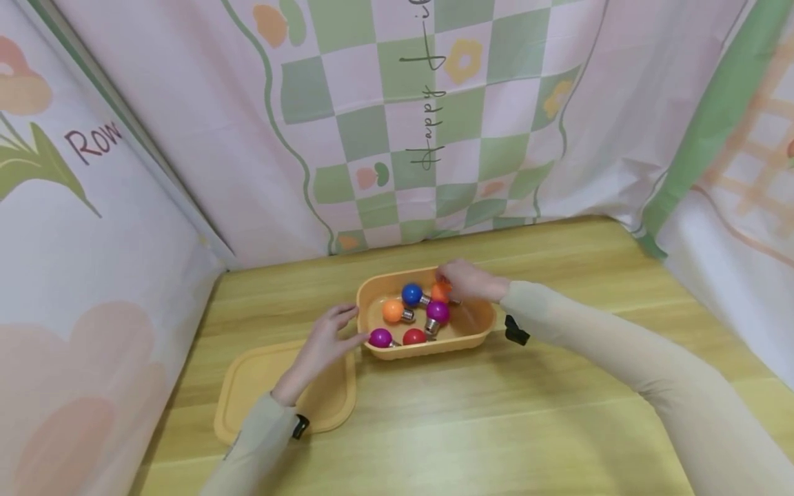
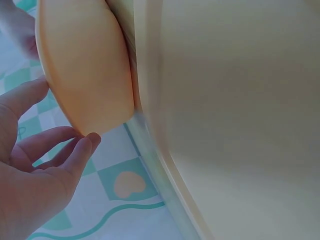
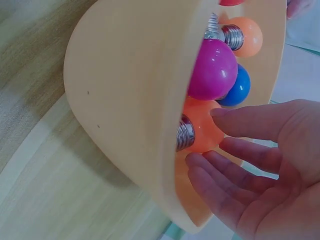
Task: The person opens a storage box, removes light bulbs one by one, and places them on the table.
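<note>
In the head view a yellow-orange plastic box (image 1: 477, 329) with rounded corners holds several coloured light bulbs with silver screw bases. At its left end my left hand (image 1: 324, 348) holds the rim, thumb toward the near corner and fingers farther back. My right hand (image 1: 468, 279) reaches over the far right rim. In the right wrist view its thumb and fingers pinch an orange bulb (image 3: 202, 127), which lies low in the box. Beside that bulb are a magenta bulb (image 1: 438, 312) and a blue bulb (image 1: 411, 295). Another orange bulb (image 1: 392, 311) sits left of them.
Along the near wall lie a red bulb (image 1: 414, 336) and a second magenta bulb (image 1: 380, 337). A flat yellow lid (image 1: 260, 375) rests on the wooden table (image 1: 434, 427), partly under my left forearm. Printed cloth (image 1: 353, 131) hangs behind and at both sides.
</note>
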`<state>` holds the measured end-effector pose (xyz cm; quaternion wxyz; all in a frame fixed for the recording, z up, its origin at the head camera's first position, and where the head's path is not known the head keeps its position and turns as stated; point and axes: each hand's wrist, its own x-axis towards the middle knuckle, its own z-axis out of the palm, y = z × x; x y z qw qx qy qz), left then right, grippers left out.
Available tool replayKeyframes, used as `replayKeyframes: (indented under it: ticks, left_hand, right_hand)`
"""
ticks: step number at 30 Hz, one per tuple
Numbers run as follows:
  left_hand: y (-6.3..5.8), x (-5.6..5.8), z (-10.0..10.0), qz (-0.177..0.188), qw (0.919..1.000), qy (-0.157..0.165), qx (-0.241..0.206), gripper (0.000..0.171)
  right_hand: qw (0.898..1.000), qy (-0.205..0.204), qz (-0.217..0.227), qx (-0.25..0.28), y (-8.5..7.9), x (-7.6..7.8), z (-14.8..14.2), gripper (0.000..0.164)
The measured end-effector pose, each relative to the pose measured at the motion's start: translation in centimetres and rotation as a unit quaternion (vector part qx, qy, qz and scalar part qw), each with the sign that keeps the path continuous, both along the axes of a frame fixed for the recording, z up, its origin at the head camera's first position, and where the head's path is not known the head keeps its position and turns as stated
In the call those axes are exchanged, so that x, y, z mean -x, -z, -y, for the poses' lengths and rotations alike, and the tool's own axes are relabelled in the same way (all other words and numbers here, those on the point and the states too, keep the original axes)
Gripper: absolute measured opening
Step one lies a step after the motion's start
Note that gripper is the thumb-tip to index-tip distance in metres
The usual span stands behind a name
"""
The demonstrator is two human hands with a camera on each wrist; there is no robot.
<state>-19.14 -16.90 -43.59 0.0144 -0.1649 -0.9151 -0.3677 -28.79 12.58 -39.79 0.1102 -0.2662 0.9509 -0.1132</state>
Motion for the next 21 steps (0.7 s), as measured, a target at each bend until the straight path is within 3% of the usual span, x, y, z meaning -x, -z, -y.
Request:
replayKeyframes:
  ticks: [21]
  left_hand:
    - [0.27,0.10,0.16,0.032,0.9989,-0.002,-0.034,0.059]
  right_hand:
    - [1.000,0.001,0.010,-0.006,0.19,0.07,0.49,0.021]
